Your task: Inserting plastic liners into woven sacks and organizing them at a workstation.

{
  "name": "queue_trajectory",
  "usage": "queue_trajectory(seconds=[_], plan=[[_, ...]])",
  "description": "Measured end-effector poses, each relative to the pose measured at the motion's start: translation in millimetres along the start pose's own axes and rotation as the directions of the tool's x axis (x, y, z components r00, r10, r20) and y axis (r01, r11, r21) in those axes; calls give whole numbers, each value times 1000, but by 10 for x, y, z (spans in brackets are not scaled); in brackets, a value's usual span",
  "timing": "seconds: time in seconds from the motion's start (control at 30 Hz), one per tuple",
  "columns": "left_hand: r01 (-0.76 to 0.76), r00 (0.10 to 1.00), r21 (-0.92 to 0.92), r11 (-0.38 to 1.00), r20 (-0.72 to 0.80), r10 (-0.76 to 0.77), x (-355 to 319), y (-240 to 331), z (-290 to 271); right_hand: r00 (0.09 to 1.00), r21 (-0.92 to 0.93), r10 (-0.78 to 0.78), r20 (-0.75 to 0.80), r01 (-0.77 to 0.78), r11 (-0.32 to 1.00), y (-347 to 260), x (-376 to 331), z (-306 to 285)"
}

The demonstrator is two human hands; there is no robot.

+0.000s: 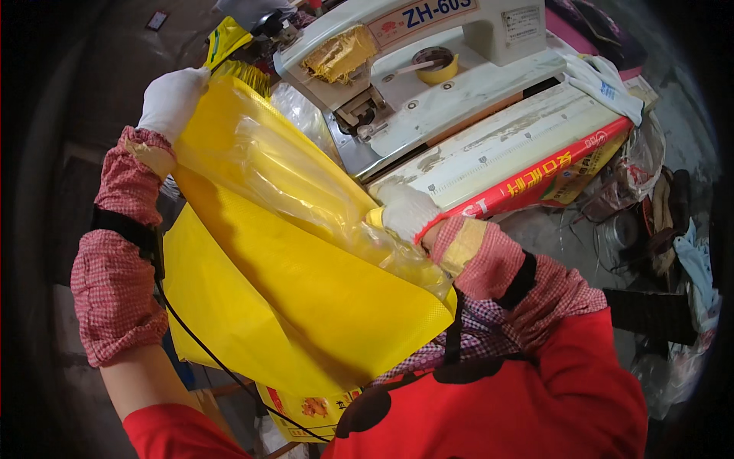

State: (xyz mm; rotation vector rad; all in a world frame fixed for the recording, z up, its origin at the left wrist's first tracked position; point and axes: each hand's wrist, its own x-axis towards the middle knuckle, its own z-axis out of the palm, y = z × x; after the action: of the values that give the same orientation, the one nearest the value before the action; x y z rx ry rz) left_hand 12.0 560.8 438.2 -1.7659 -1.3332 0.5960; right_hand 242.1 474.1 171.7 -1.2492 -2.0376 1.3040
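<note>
A large yellow woven sack [321,298] spreads across my lap, with a clear plastic liner [267,149] showing along its open side. My left hand [172,103], in a white glove, is closed on the sack's far left corner and holds it up. In a white glove too, my right hand [409,213] is closed on the sack's edge near the front of the sewing machine [489,65]. Its fingertips are partly hidden, and bunched liner lies just below them. The sack hangs slack between both hands.
On the machine bed sits a roll of tape [438,74]; a frayed yellow cloth [342,55] covers part of the machine head. A red and yellow printed bag [535,177] lies along the table's front edge. A white glove [608,88] rests at the right end.
</note>
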Motion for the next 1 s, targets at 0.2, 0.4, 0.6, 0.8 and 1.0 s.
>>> queue_trajectory(seconds=[0.2, 0.4, 0.6, 0.8, 1.0], plan=[[123, 992, -209, 970, 32, -119, -18, -43, 17, 987, -245, -142, 81, 157, 957, -130, 26, -170], [344, 878, -104, 933, 387, -281, 182, -720, 683, 904, 228, -427, 25, 410, 883, -724, -179, 232], [532, 840, -206, 821, 255, -479, 738, 803, 1063, 955, 55, -235, 181, 229, 972, -906, 36, 1133], [685, 461, -728, 30, 401, -792, 245, 2178, 1504, 988, 242, -62, -139, 95, 966, -222, -533, 783], [305, 742, -842, 445, -83, -665, 132, 2250, 1751, 994, 368, 86, 68, -105, 924, 235, -942, -28]])
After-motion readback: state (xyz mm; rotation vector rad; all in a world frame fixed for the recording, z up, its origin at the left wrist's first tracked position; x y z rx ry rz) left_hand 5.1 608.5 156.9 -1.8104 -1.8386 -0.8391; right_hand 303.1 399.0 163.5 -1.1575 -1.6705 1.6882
